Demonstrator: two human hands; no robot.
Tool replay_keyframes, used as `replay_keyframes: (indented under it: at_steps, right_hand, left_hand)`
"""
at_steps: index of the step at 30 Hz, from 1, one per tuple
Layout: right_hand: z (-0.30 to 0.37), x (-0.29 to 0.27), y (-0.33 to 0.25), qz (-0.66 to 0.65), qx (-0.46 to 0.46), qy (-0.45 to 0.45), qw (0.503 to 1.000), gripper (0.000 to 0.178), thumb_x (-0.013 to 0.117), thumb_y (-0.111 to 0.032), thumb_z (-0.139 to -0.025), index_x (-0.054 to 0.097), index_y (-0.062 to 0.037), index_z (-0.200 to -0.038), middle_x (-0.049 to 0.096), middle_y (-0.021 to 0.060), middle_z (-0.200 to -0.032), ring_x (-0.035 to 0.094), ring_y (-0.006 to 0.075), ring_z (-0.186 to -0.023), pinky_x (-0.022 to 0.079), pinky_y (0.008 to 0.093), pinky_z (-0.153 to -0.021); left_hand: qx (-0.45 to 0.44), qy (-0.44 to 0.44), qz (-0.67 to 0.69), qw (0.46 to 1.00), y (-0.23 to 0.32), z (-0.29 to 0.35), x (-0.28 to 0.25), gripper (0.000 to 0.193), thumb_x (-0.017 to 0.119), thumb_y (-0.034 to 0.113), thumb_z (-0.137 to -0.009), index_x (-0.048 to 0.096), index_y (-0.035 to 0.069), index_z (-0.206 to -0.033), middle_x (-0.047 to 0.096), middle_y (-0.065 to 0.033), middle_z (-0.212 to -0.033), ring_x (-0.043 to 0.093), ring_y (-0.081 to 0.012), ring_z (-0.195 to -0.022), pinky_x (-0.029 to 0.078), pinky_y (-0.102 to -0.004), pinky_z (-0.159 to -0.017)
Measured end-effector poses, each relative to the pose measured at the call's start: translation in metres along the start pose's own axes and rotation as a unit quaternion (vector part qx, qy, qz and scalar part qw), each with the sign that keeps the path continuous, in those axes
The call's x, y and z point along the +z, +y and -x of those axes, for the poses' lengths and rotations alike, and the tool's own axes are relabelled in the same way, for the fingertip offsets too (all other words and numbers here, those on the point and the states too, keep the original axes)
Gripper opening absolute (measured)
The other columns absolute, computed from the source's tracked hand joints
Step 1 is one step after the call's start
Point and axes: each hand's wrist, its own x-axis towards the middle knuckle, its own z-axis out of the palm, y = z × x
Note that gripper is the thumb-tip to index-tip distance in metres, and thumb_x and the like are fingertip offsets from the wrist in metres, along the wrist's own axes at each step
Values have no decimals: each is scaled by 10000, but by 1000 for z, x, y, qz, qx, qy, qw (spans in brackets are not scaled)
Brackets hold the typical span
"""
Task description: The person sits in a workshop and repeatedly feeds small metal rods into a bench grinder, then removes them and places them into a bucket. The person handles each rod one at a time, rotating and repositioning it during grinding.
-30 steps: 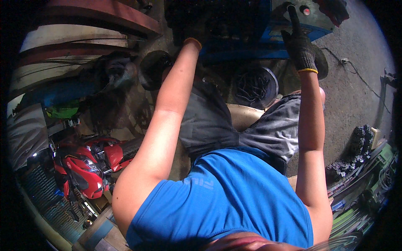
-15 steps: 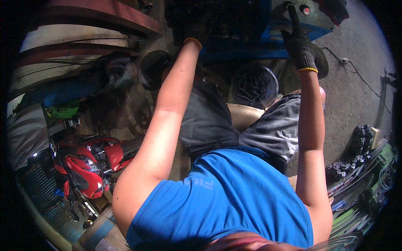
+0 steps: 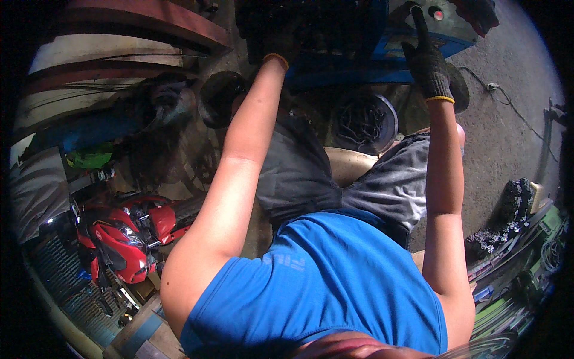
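My right hand [image 3: 428, 69] wears a dark knit glove with a yellow cuff. Its forefinger stretches to a round dark control [image 3: 415, 9] on the grey-topped blue machine [image 3: 397, 45], and the thumb stands apart. A red button [image 3: 438, 15] sits to the right of that fingertip. My left hand [image 3: 282, 43], gloved alike, reaches into deep shadow at the machine's left part; its fingers and anything in them are hidden. Below the machine, between my knees, stands a round dark tub [image 3: 393, 113] holding several bent, rod-like pieces.
Dark round objects [image 3: 222, 99] lie beside my left forearm. A red motorcycle [image 3: 122, 245] stands at the lower left, under reddish beams [image 3: 149, 21]. On the right are a cable [image 3: 514, 102] on the floor, a bundle of metal tubes [image 3: 508, 215] and a green rack [image 3: 547, 224] with long stock.
Both arms stay almost where they were, with the right forefinger still at the control. The shadowed area around my left hand looks slightly brighter.
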Motion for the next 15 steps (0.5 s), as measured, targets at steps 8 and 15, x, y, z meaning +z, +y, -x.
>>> replay_keyframes:
  at_steps: [8,15]
  right_hand:
    - [5,-8,-4,-22,11,-23,999,844,612,-246,-934,78,-435,-1560,535,291,-1364,625,484,-1075,522,544,-876]
    - [-2,5,7,-13,-33,17,999,838,610,-266,-931,81,-441,-1558,548,291,-1348,620,490,-1083,523,548,-870]
  left_hand:
    - [-172,9,352,920,28,-13,-6,472,593,273,-975,516,147,-1423,436,-123,-1511,398,-301,-1395,283,-375,-1183]
    - [-16,32,50,998,-2,-4,5,479,605,273,-963,519,155,-1419,425,-117,-1517,371,-295,-1412,271,-379,-1190]
